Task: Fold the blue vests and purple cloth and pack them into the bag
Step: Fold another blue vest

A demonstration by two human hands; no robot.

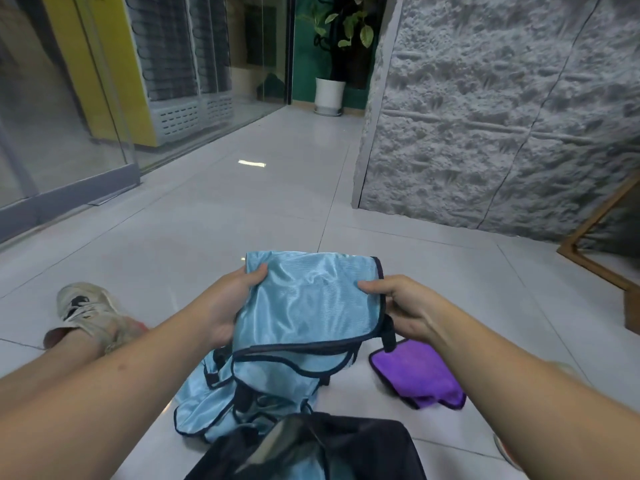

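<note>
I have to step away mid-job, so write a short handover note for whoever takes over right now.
Left hand and right hand each grip a side of the folded blue vest, held above the floor.
An unfolded blue vest lies crumpled below it.
The purple cloth lies folded on the floor to the right.
The dark bag sits nearest the person.
Left: pack the held vest, fold the other, pack everything.

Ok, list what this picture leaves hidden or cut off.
Head view only:
- Bag: cut off by the bottom edge; its opening can't be seen.
- Vests on the floor: count unclear, partly under the held vest and the bag.
- Purple cloth: near edge behind the right arm.
- Fingers of both hands: behind the held vest.
</note>
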